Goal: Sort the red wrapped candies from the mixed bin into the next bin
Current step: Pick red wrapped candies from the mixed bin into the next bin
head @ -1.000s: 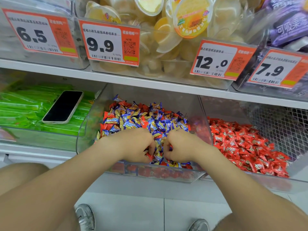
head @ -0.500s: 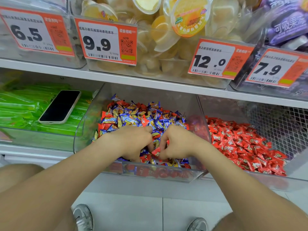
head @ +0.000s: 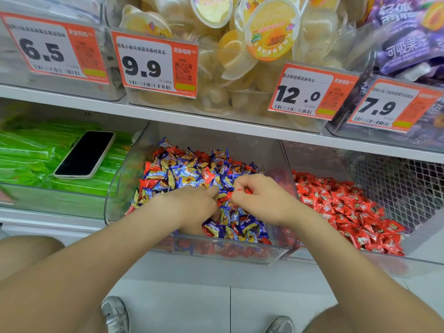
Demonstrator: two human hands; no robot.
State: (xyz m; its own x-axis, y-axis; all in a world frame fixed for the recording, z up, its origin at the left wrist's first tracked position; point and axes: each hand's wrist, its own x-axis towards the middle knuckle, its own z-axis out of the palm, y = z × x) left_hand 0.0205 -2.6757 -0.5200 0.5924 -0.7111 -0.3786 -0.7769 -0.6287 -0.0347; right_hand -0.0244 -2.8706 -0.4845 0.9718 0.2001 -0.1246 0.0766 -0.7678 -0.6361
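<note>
Between right hand [head: 260, 200] fingertips, red candy [head: 243, 190]; left hand [head: 192, 207] amid mixed bin [head: 228, 255], grip unclear; phone [head: 84, 155] leftward.

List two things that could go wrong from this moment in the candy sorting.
1. Red wrapped candies poke out of the right hand's grip. One may drop back into the mixed bin before reaching the red bin.
2. Blue candies lie packed against the red ones, so one could be carried over too.

Arms [head: 101, 255] bare; grey sneakers [head: 114, 314], L+R.
</note>
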